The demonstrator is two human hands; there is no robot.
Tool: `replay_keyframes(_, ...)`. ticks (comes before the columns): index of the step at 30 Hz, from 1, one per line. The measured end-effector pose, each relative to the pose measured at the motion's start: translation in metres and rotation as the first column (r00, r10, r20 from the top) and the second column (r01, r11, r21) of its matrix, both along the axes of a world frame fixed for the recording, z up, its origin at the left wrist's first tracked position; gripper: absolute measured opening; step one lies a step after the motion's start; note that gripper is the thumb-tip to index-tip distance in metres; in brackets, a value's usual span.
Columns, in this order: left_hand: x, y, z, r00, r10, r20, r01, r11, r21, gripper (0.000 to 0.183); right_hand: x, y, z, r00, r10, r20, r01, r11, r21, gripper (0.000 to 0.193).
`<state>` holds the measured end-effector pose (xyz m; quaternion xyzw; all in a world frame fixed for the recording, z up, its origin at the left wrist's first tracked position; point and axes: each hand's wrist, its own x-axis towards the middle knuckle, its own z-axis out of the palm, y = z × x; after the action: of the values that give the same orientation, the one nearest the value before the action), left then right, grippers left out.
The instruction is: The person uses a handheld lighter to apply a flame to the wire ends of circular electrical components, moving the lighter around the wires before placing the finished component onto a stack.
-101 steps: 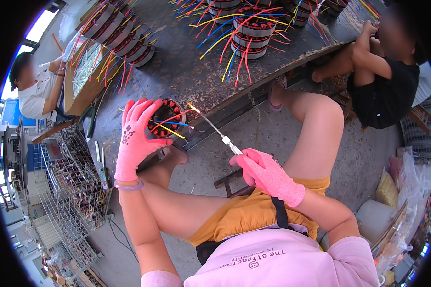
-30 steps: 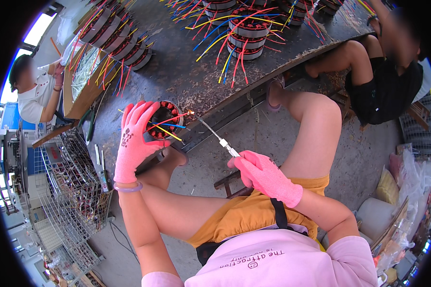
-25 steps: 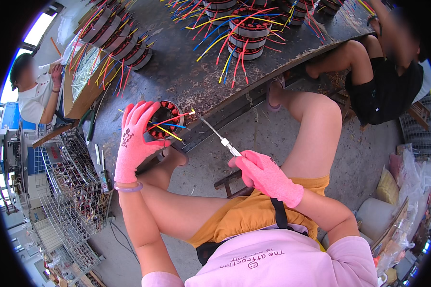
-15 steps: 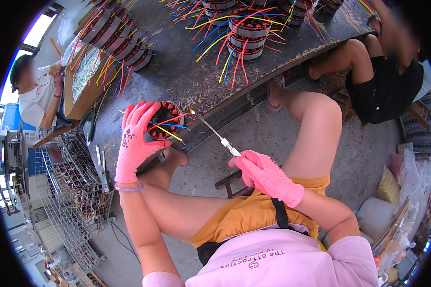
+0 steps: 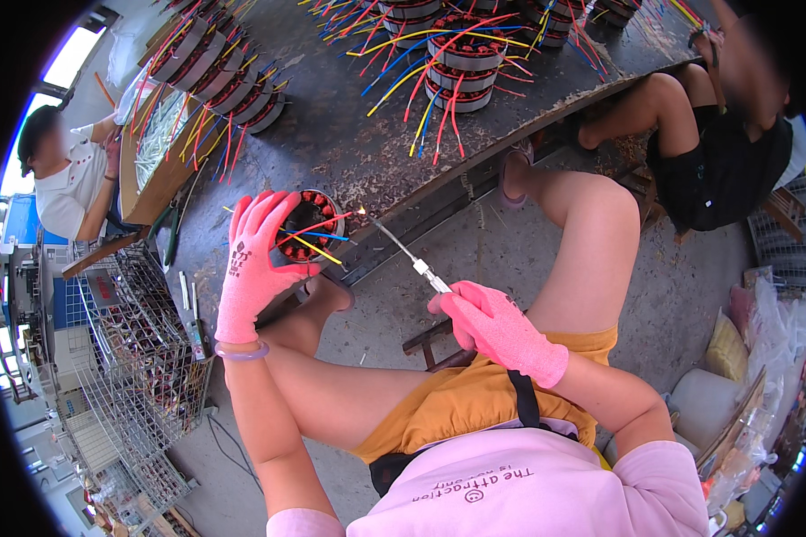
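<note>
My left hand (image 5: 253, 268), in a pink glove, curves its fingers and thumb around the near left side of a round motor stator (image 5: 337, 218). The stator sits at the table's edge, its copper-red windings facing up. Red, yellow and blue leads stick out of it, and a red lead (image 5: 331, 218) points toward a small glowing flame (image 5: 362, 211). My right hand (image 5: 501, 329), also in a pink glove, is closed on a long-necked lighter (image 5: 432, 276) with a white body and thin metal stem. The stem's tip is beside the flame, close to the lead's end.
Stacked stators (image 5: 461, 76) with many coloured leads stand along the table (image 5: 349, 116), and another leaning stack (image 5: 215, 76) lies farther left. At the left is a cardboard box (image 5: 143, 192) of thin pale tubes, above wire baskets (image 5: 134, 358). One person sits left, another right.
The flame at the lighter's tip looks smaller and paler now. Both my hands and the stator have stayed in place.
</note>
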<state>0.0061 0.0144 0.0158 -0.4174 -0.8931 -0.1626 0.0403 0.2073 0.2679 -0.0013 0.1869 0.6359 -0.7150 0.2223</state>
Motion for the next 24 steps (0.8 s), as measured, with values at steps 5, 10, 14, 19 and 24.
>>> replay_keyframes(5, 0.0, -0.0002, 0.0002, 1.0, 0.005, 0.007, -0.005, 1.0, -0.008, 0.088, 0.0002, -0.0007, -0.0011, 1.0, -0.012, 0.003, 0.012, 1.0, -0.02, 0.034)
replay_keyframes(10, -0.0005, -0.0005, 0.0, 1.0, 0.005, 0.014, -0.005, 1.0, -0.008, 0.088, 0.0, -0.0007, -0.0035, 1.0, -0.01, -0.002, 0.01, 1.0, -0.025, 0.034)
replay_keyframes(14, -0.0005, -0.0014, 0.0002, 1.0, 0.006, 0.005, -0.006, 1.0, -0.002, 0.088, -0.0011, -0.0011, -0.0017, 1.0, 0.003, 0.006, -0.003, 1.0, -0.012, 0.034)
replay_keyframes(19, 0.001, -0.0006, 0.0011, 1.0, 0.01, 0.007, -0.01, 1.0, -0.001, 0.088, -0.0005, -0.002, -0.0028, 1.0, 0.008, -0.015, -0.008, 1.0, 0.0, 0.036)
replay_keyframes(24, -0.0002, 0.0004, -0.0039, 1.0, -0.009, 0.021, 0.008, 0.999, 0.039, 0.088, 0.0015, 0.0023, 0.0034, 0.999, -0.007, 0.042, 0.008, 1.0, -0.006, 0.035)
